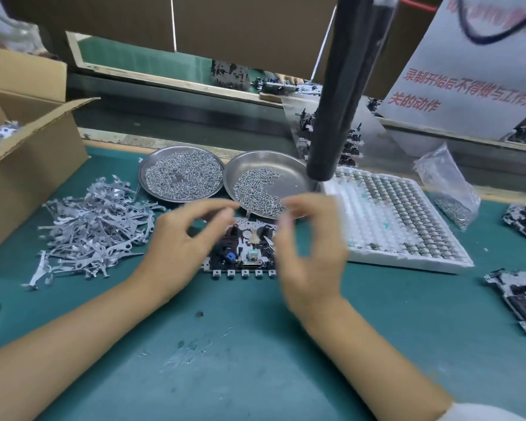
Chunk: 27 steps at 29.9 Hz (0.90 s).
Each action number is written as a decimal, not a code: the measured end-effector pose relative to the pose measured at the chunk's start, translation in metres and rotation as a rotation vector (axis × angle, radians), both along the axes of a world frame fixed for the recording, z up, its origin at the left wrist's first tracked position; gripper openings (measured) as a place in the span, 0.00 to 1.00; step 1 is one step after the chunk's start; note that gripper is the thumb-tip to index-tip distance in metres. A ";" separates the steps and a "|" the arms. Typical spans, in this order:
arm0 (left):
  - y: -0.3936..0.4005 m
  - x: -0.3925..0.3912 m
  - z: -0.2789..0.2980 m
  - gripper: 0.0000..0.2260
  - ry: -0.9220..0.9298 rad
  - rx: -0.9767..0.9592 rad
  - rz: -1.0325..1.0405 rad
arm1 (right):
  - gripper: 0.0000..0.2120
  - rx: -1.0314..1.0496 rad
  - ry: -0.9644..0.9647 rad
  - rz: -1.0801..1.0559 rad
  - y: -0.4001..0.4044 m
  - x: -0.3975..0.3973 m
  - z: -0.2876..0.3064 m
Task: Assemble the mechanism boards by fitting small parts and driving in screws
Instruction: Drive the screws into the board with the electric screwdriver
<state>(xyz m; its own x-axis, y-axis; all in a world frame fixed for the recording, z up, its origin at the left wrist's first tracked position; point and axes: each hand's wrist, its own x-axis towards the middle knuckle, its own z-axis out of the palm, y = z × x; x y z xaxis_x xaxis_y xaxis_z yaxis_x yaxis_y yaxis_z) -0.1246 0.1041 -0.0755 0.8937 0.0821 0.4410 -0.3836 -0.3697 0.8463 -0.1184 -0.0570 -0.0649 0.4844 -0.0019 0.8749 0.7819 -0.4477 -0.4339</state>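
You are holding both hands over the mechanism board, which is lying on the green desk near its middle, just in front of the two steel dishes. Your left hand is hovering with its fingers curled and blurred; whether they are pinching anything cannot be told. Your right hand is the same, thumb and forefinger bent toward each other. The right dish is holding screws, and metal levers are lying heaped toward the left edge.

Bare green mat lay open before the mechanism board. Metal levers crowded its left, screw dishes (two) behind, a white tray right.
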 end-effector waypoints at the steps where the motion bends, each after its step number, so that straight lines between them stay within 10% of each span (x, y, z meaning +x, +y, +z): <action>1: 0.002 0.002 0.000 0.07 -0.013 -0.048 0.057 | 0.10 -0.214 0.092 0.049 0.006 -0.007 -0.007; 7: 0.009 0.008 -0.002 0.10 -0.061 -0.139 0.173 | 0.18 -1.072 0.289 -0.102 0.030 -0.029 -0.016; 17: 0.009 0.010 -0.010 0.10 -0.117 -0.093 0.128 | 0.06 -0.957 0.252 -0.158 -0.073 -0.094 -0.020; 27: 0.017 0.022 -0.030 0.14 -0.139 -0.043 0.128 | 0.06 -0.828 0.507 -0.646 -0.212 -0.087 -0.016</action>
